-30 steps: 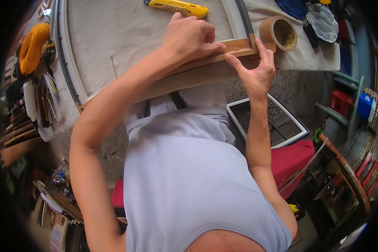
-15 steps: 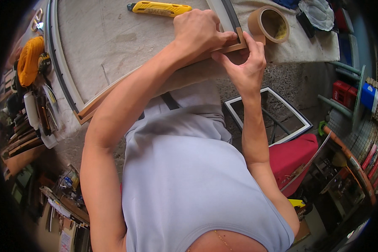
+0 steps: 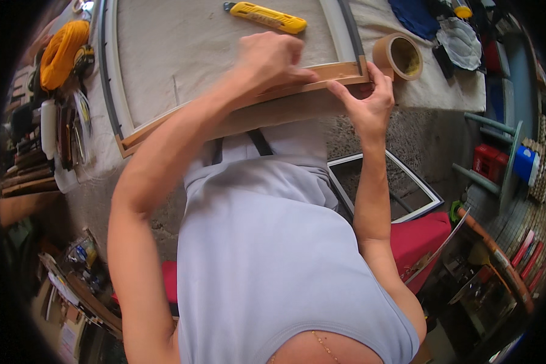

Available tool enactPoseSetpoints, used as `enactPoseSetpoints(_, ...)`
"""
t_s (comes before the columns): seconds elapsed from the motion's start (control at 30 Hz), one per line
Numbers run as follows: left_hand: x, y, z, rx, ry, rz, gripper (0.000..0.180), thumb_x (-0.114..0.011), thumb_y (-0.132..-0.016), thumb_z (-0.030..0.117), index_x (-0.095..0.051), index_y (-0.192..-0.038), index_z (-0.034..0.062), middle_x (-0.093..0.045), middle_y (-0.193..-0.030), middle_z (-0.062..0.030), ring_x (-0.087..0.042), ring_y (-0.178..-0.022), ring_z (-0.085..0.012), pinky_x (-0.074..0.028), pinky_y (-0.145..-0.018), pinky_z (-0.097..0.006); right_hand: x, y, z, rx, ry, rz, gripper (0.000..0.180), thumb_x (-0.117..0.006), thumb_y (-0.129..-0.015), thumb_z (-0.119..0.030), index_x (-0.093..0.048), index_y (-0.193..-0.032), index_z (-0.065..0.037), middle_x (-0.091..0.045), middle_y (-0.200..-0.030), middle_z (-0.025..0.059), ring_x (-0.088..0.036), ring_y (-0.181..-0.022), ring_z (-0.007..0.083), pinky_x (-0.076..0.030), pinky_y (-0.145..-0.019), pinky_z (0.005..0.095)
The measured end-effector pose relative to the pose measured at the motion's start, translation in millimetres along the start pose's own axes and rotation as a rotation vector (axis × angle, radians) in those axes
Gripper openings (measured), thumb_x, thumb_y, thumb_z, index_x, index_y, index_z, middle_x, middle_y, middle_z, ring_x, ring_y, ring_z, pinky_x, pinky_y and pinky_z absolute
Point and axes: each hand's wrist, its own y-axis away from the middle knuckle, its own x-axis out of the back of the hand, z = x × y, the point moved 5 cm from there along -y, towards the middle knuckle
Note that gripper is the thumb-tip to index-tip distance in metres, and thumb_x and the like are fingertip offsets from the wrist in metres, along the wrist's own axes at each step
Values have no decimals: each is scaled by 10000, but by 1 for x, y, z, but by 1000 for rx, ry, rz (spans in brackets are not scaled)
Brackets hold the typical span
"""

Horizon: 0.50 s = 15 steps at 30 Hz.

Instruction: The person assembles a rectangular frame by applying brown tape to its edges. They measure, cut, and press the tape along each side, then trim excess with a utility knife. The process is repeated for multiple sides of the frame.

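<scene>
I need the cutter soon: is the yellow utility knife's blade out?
Cannot tell: the yellow utility knife lies flat on the cloth, untouched; its tip is too small.

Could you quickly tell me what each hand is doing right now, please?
Left hand: closed, fingers pressing on the wooden frame.
Right hand: pinching the same frame's near edge by the corner.

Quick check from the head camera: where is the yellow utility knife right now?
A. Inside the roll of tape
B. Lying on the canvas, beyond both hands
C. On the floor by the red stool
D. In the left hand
B. The yellow utility knife lies flat on the canvas, untouched, while the left hand and right hand grip the wooden frame bar nearer the person.
</scene>
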Motion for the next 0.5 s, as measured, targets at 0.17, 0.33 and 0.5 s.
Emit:
enactPoseSetpoints(0.17,28,66,-78,77,-125,-7,650,-761,-558,723,-613,-740,117,-601,-719,-29,-595,-764,-221,-472,-658,-381,-2,1,2,-35,39,-23,821,-938,-593,-344,-600,-1219,67,-584,-1014,134,-606,-836,226,-522,-752,347)
enactPoseSetpoints(0.33,64,126,-130,27,-305,66,680,-775,-527,719,-583,-808,130,-570,-817,-29,-540,-893,-235,-447,-760,-396,-3,2,9,-36,24,-40,815,-928,-625,-341,-584,-1241,65,-589,-1079,148,-631,-924,245,-532,-808,351)
enactPoseSetpoints(0.5,89,157,-170,66,-499,-23,772,-827,-447,658,-569,-979,163,-528,-966,-21,-485,-1047,-229,-377,-925,-390,-5,1,15,-81,-65,-57,788,-927,-644,-310,-580,-1244,68,-579,-1080,104,-623,-890,187,-534,-777,318)
